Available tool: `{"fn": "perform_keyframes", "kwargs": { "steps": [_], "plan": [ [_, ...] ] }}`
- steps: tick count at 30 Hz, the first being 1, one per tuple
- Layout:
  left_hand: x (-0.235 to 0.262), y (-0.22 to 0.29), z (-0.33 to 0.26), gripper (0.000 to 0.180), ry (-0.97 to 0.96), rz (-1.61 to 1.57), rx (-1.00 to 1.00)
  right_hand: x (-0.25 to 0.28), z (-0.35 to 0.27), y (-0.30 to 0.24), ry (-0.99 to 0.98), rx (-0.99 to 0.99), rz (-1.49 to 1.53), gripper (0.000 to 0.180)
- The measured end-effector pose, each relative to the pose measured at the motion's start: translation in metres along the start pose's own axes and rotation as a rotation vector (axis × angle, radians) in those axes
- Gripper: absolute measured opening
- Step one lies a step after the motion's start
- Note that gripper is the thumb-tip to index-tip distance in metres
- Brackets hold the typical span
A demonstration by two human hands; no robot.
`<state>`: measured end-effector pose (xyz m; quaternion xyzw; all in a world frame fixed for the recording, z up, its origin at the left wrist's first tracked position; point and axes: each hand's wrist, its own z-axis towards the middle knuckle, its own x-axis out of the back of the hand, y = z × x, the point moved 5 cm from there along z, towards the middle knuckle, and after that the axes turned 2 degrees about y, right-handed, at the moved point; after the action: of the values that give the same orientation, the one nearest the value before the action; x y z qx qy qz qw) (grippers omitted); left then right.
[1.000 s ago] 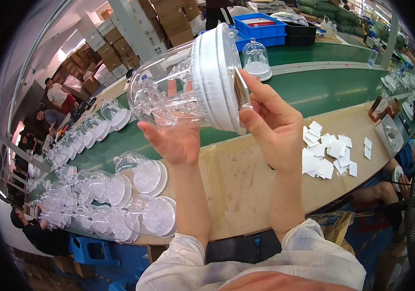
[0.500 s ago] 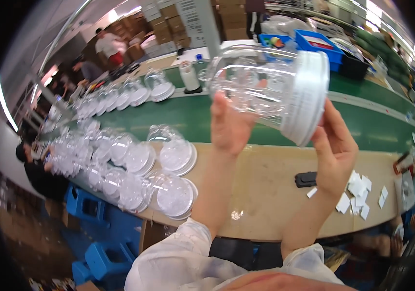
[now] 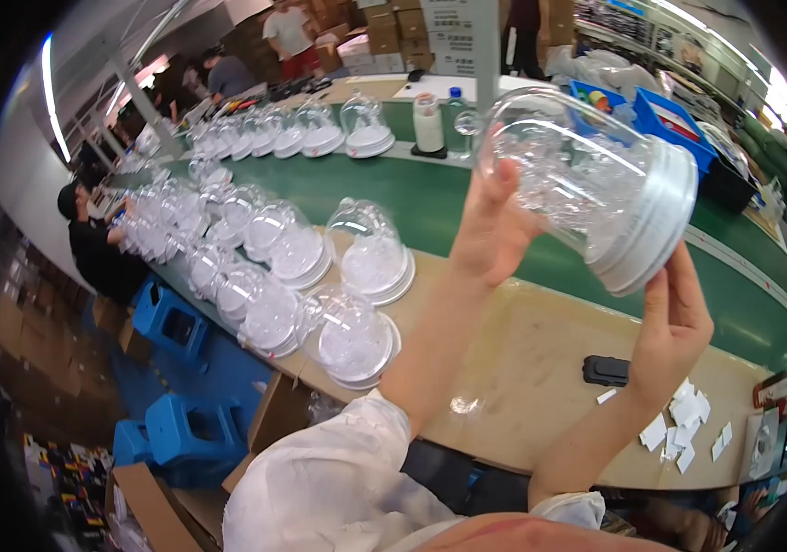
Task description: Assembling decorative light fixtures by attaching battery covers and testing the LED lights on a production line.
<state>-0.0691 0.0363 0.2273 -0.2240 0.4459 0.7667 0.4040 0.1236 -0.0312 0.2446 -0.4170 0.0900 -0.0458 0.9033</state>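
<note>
Raised higher and tilted since earlier, clear dome with white base (image 3: 596, 189) is being gripped aloft above bench (image 3: 522, 368), left hand (image 3: 490, 230) clasping dome, right hand (image 3: 674, 322) closing on base.

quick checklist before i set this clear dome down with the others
1. Left hand grips the clear dome: ok.
2. Right hand supports the white base: ok.
3. Base seated fully on dome: cannot tell.
4. Dome held upright: not ok, tilted on its side.
5. Bare spot on the beige table beside the finished domes: ok.
6. Black device out of the way: ok.
</note>
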Motion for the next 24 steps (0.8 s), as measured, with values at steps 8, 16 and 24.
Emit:
{"fn": "perform_keyframes", "kwargs": {
  "steps": [8,16,24],
  "plan": [
    [0.0,0.009,-0.004,0.111,0.073,0.182,-0.215,0.011,0.008,0.033,0.096,-0.095,-0.059,0.035],
    [0.008,0.015,-0.004,0.111,0.031,0.127,-0.256,0.013,0.009,0.036,0.068,-0.135,0.08,0.031],
    [0.011,0.025,-0.002,0.108,-0.012,0.165,-0.22,-0.009,-0.001,0.009,0.156,-0.086,0.069,0.029]
  ]
}}
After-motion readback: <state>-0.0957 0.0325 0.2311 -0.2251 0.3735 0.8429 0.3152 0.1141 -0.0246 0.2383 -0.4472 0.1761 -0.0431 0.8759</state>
